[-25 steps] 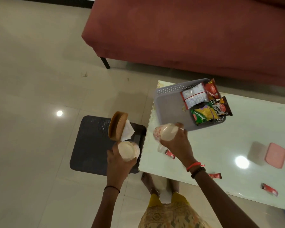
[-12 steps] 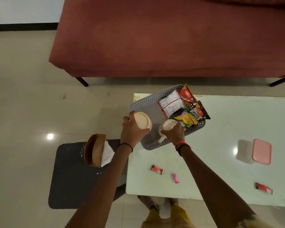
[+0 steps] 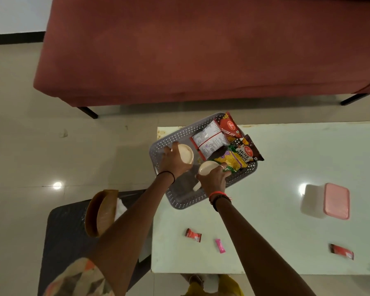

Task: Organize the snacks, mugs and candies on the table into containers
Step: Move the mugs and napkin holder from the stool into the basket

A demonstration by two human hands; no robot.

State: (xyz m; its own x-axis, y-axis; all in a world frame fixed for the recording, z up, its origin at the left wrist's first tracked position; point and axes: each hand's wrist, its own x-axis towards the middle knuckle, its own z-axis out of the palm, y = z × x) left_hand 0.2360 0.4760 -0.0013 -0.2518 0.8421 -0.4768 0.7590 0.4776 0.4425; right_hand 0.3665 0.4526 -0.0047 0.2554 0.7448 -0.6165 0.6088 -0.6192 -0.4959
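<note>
A grey perforated basket (image 3: 181, 135) sits at the table's far left corner. Several snack packets (image 3: 226, 144) fill its right half. My left hand (image 3: 173, 160) grips a cream mug (image 3: 186, 153) inside the basket's left half. Beside it, my right hand (image 3: 212, 178) holds a second cream mug (image 3: 207, 167), whose handle points toward me. Two red candies (image 3: 193, 235) (image 3: 341, 251) and a pink candy (image 3: 220, 245) lie near the table's front edge.
A lidded white box with a pink lid (image 3: 329, 201) stands on the pale table (image 3: 297, 159) at the right. On a dark stool (image 3: 62, 236) left of the table rests a brown holder with tissues (image 3: 100, 212). A red sofa (image 3: 201, 50) runs behind the table.
Both hands carried the mugs from the table's left edge into the basket and lowered them there. The view swung right, toward the table.
</note>
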